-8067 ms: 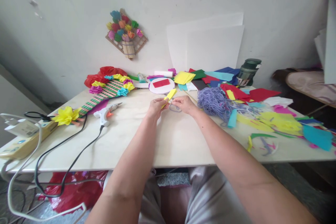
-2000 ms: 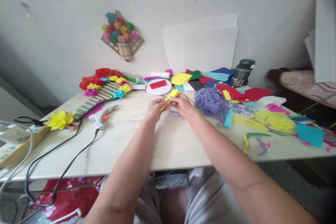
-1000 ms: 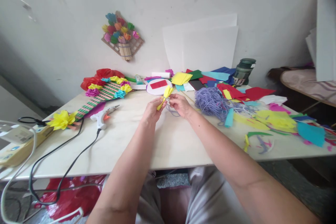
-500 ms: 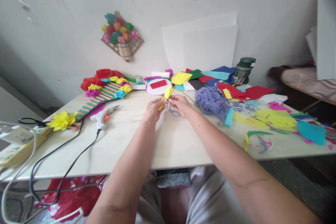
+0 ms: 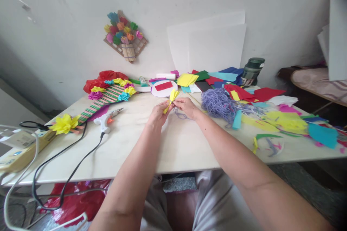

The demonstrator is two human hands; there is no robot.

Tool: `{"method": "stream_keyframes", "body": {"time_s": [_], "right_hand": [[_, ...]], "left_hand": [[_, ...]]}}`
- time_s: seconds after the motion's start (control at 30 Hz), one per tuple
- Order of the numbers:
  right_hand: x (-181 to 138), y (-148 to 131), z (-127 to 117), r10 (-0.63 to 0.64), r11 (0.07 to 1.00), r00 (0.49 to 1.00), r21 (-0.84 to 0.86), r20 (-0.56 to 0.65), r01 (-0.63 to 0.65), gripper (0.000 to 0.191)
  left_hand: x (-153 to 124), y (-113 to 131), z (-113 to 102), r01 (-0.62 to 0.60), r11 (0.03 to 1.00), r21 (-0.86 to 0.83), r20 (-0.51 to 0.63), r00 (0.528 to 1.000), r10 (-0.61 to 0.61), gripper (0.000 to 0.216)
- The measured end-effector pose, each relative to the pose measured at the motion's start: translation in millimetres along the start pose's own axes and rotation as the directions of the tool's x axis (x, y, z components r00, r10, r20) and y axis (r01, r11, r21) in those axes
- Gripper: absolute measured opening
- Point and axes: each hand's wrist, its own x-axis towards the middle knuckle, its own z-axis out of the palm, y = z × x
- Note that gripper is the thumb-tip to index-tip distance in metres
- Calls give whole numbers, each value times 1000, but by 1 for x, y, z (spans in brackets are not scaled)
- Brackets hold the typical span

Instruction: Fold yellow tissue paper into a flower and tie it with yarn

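My left hand point(image 5: 159, 112) pinches a gathered piece of yellow crepe paper point(image 5: 174, 94), its wider end fanning up and its narrow tail pointing down. Close beside it, my right hand point(image 5: 187, 106) is closed on a strand of purple yarn point(image 5: 181, 114) at the paper's narrow middle. A loop of this yarn hangs below the right fingers. Just beyond the hands lies a white oval card point(image 5: 175, 88) with a red paper rectangle point(image 5: 163, 86) on it. To the right sits a tangled heap of purple yarn point(image 5: 218, 104).
A white glue gun point(image 5: 104, 122) with a black cord lies left, near a decorated green-striped craft point(image 5: 101, 103) with paper flowers. A power strip point(image 5: 24, 151) is at the left edge. Coloured paper scraps point(image 5: 284, 121) cover the right side; a dark green jar point(image 5: 253, 72) stands behind.
Hardly anything differs. The yellow paper stays in my left fingers, and my right hand has shifted very slightly at the yarn.
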Motion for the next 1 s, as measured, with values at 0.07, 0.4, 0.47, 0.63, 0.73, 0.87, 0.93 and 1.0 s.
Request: {"method": "stream_keyframes", "body": {"time_s": [0.07,0.4,0.47,0.63,0.73,0.87,0.93,1.0], "right_hand": [[-1,-1,-1,9,999,999,40,48,-11,24],[2,5,-2,29,997,1000,71,11,-29,23],[2,5,-1,38,997,999,69,-15,-37,22],[4,8,-1,65,995,996,81,-63,-60,21],[5,10,0,76,995,992,78,-96,-69,20],[4,8,2,87,994,987,71,-132,-79,18],[3,6,3,99,993,984,72,-148,-90,17],[2,3,5,117,992,979,66,-168,-107,15]], "left_hand": [[0,1,0,16,1000,-16,-6,1000,-16,16],[-2,3,0,-1,999,44,24,1000,0,16],[-3,3,0,-25,996,85,22,999,23,15],[-4,1,1,-63,986,155,20,998,61,13],[-5,1,2,-67,983,170,18,998,65,13],[-4,0,2,-73,982,173,26,997,69,13],[-3,-1,1,-80,982,169,34,997,76,13],[-2,-1,0,-85,981,172,39,996,79,15]]}}
